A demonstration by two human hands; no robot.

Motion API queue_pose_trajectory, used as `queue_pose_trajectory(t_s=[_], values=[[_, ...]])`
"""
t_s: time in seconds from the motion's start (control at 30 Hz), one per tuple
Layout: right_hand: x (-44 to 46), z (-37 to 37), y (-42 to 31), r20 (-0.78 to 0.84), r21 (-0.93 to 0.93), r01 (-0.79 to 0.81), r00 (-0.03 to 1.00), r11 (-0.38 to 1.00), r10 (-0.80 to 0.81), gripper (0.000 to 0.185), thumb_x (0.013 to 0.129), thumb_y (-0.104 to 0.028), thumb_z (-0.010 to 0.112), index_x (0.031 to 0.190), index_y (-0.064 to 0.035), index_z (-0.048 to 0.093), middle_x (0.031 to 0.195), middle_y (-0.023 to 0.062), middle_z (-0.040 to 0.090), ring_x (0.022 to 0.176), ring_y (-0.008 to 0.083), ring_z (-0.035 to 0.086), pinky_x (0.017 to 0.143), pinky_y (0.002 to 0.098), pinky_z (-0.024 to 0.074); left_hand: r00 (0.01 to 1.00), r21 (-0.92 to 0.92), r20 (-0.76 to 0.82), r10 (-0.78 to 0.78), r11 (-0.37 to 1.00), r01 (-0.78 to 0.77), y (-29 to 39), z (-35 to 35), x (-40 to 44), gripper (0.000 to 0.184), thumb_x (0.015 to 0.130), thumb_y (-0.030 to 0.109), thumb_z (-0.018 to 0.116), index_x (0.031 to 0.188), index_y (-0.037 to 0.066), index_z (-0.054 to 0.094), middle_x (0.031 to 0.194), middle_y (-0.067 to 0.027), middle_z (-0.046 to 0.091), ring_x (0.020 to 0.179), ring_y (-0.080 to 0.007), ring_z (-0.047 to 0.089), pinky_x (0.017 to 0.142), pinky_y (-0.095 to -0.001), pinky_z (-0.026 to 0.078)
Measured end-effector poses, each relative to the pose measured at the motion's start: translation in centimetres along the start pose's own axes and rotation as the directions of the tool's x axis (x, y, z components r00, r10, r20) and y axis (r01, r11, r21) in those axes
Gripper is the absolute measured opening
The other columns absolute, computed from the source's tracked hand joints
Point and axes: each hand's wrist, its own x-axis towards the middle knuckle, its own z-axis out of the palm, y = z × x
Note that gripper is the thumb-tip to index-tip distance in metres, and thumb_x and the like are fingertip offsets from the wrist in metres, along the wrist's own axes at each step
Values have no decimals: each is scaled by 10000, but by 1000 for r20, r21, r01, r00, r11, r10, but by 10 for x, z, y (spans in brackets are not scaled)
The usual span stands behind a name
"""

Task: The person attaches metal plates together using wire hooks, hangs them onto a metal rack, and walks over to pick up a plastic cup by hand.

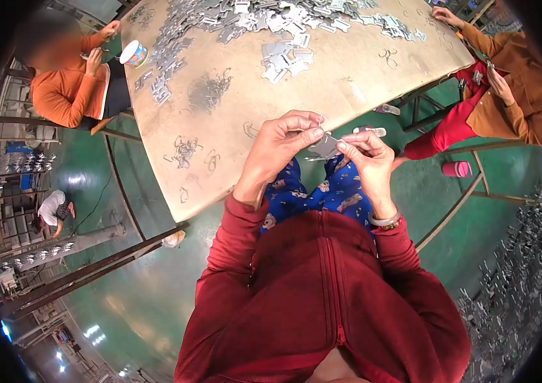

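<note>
A small flat grey metal plate [326, 146] with a cut-out outline is held between my two hands, just off the table's near edge and above my lap. My left hand [284, 139] pinches its left end with thumb and fingers. A thin bit of wire [322, 119] shows at those fingertips; its full shape is too small to tell. My right hand [369, 157] grips the plate's right end between thumb and forefinger. Nearest on the tabletop lies a thin wire hook [250, 129], just left of my left hand.
On the brown-covered table [322, 86] lie a large heap of metal plates [220, 22], a smaller pile [286, 60] and wire hooks [183, 152]. A white tub [134, 54] stands at the left edge. Co-workers in orange [60, 96] and brown [520, 83] sit at either side.
</note>
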Motion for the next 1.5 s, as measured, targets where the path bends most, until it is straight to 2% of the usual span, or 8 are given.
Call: queue_pose_trajectory(t_s=[0.17, 0.37, 0.47, 0.6, 1.0, 1.2, 1.4, 1.5], values=[[3, -1, 2, -21, -25, 23, 1000, 999, -23, 108, 769, 7, 679, 868, -1, 636, 792, 49, 662, 704, 65, 593, 588, 187, 442, 1000, 59, -27, 4, 998, -3, -14, 0, 7, 124, 811, 107, 660, 872, -1, 670, 1026, -90, 619, 939, -133, 560, 836, -271, 434], [3, -7, 6, 33, -274, 134, 991, 952, -130, 101, 763, 35, 662, 859, 14, 635, 825, 75, 663, 780, 123, 613, 713, 247, 489, 989, -150, -85, -118, 983, 105, -13, 7, 6, 137, 837, 130, 633, 907, 13, 646, 931, -58, 652, 869, -101, 572, 811, -252, 444], [4, -8, 14, 14, -42, 154, 988, 987, -153, 92, 766, 43, 658, 850, 15, 633, 841, 79, 658, 800, 133, 616, 707, 244, 491, 988, -163, -71, -140, 978, 127, -13, 8, 7, 125, 843, 141, 628, 895, 27, 638, 929, -46, 654, 848, -80, 563, 764, -230, 440], [8, -14, 10, -76, -112, -24, 997, 993, 16, 94, 768, 44, 663, 852, 21, 628, 842, 67, 652, 703, 83, 575, 627, 208, 471, 987, -114, -64, -148, 984, 140, -15, 16, 9, 144, 839, 143, 636, 931, 33, 651, 931, -14, 637, 830, -75, 548, 734, -218, 424], [7, -11, 2, -104, -123, 38, 993, 992, -51, 94, 765, 44, 668, 851, 22, 638, 828, 58, 655, 728, 78, 583, 653, 202, 481, 976, -148, -128, -177, 976, 158, -16, 24, 17, 158, 847, 153, 628, 920, 14, 632, 893, -40, 639, 816, -97, 558, 775, -239, 439], [36, -33, 4, -58, 22, 143, 988, 989, -142, 142, 892, -45, 521, 923, 45, 626, 839, 99, 663, 744, 117, 604, 620, 220, 471, 997, -150, -60, 43, 987, -51, -12, 37, 3, 46, 903, 58, 514, 910, 20, 539, 882, -87, 647, 871, -142, 596, 825, -279, 459], [139, 7, 17, 161, -367, 105, 986, 924, -48, 226, 885, -169, 544, 1020, -18, 643, 865, 72, 678, 763, 132, 627, 663, 246, 464, 994, -117, -70, 87, 989, -95, -37, 35, -6, 29, 886, 33, 540, 899, 8, 542, 861, -79, 632, 852, -143, 596, 811, -285, 467], [190, 40, 37, 400, -610, 369, 907, 701, -130, 347, 795, -80, 577, 1136, -13, 571, 979, 157, 641, 913, 285, 602, 850, 388, 452, 994, 33, -92, 63, 998, -60, -38, 37, -14, 29, 875, 31, 558, 886, 6, 548, 861, -76, 637, 853, -136, 597, 785, -277, 478]])
